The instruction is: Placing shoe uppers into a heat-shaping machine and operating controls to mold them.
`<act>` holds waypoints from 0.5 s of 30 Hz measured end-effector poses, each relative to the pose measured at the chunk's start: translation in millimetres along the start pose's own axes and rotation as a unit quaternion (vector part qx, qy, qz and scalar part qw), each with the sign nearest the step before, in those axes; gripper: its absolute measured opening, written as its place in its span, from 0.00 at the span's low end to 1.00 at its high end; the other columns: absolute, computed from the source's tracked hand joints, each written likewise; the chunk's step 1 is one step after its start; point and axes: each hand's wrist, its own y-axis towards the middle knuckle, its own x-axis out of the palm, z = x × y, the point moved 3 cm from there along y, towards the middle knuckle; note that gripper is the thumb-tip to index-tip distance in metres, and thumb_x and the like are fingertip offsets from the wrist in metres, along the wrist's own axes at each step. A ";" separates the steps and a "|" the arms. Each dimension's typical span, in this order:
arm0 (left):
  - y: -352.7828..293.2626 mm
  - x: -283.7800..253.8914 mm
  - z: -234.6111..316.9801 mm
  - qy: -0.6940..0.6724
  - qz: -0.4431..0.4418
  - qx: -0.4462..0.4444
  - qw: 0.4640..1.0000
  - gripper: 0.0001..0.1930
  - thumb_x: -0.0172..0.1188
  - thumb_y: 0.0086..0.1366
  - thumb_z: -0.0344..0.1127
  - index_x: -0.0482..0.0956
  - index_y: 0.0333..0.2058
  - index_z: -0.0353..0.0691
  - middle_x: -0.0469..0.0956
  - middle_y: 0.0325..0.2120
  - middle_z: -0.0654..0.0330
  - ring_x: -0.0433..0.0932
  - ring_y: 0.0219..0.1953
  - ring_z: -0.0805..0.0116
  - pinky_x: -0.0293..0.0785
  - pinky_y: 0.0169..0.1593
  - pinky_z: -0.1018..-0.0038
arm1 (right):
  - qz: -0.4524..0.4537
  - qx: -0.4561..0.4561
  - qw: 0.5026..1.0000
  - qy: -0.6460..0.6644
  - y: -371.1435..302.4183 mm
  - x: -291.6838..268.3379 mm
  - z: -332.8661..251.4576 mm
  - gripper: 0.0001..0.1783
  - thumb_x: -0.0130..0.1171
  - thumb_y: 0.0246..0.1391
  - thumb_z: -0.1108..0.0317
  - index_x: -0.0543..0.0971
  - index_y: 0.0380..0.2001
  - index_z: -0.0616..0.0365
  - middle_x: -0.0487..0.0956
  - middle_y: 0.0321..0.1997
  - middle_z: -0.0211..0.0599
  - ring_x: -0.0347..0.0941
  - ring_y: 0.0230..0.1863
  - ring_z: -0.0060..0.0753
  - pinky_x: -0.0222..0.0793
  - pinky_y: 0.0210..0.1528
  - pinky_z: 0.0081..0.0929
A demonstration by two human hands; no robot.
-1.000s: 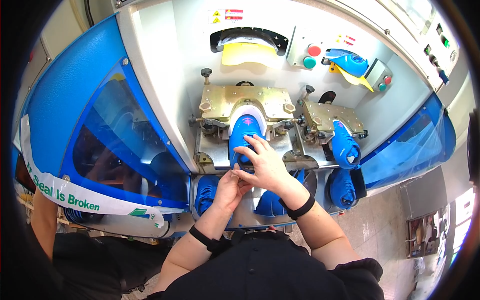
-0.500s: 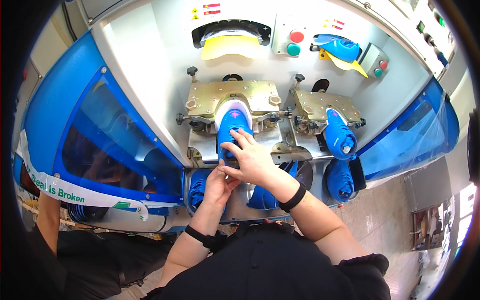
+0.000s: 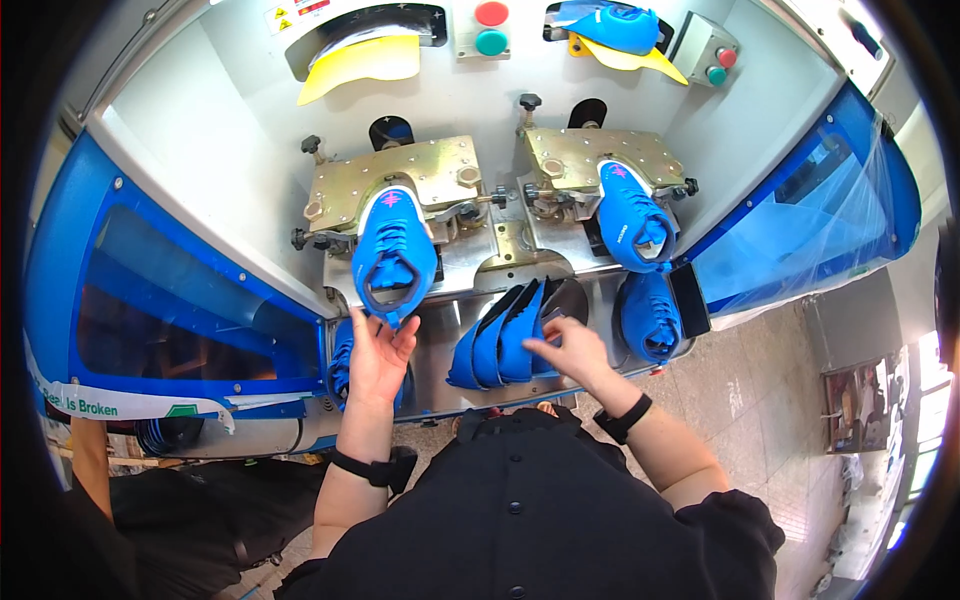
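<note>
White machine is holding a blue shoe at its left plate. Your left hand is resting open below the heel; right hand is curling near blue flaps, grip unclear. Likely light, soft-topped: cup the heel.

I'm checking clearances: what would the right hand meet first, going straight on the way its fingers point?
Most likely the nested curved blue pieces, just to the left of the right hand; they look very close in the picture, but depth is unclear, so they may be touching.
</note>
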 end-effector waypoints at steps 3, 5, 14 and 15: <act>-19.8 -4.1 -18.3 0.005 0.067 -0.097 0.993 0.30 0.40 0.72 0.63 0.76 0.41 0.39 0.82 0.32 0.55 0.84 0.35 0.56 0.82 0.32 0.70 | -0.195 0.080 0.964 0.162 1.5 18.0 29.4 0.21 0.64 0.56 0.49 0.81 0.32 0.59 0.80 0.25 0.34 0.79 0.25 0.29 0.73 0.28 0.28; -31.0 5.6 -34.3 0.073 -0.014 -0.149 0.986 0.31 0.38 0.73 0.62 0.76 0.36 0.37 0.81 0.25 0.53 0.84 0.30 0.56 0.81 0.29 0.70 | -0.217 0.111 0.936 0.252 2.1 6.6 40.6 0.19 0.64 0.57 0.52 0.80 0.32 0.60 0.80 0.24 0.33 0.78 0.22 0.25 0.71 0.24 0.25; -57.0 87.0 -87.1 0.317 -0.276 -0.281 0.863 0.27 0.49 0.72 0.54 0.71 0.54 0.34 0.78 0.48 0.51 0.80 0.49 0.61 0.78 0.50 0.67 | -0.150 0.135 0.792 0.576 -38.4 -105.5 2.5 0.15 0.46 0.70 0.58 0.72 0.49 0.58 0.77 0.28 0.29 0.74 0.20 0.20 0.69 0.23 0.16; -56.9 96.7 -88.7 0.226 -0.285 -0.280 0.888 0.28 0.53 0.71 0.53 0.67 0.58 0.36 0.75 0.55 0.52 0.77 0.53 0.65 0.75 0.54 0.66 | -0.170 0.109 0.771 0.604 -39.4 -107.7 -7.6 0.16 0.45 0.71 0.58 0.71 0.50 0.58 0.77 0.30 0.30 0.75 0.22 0.22 0.70 0.26 0.17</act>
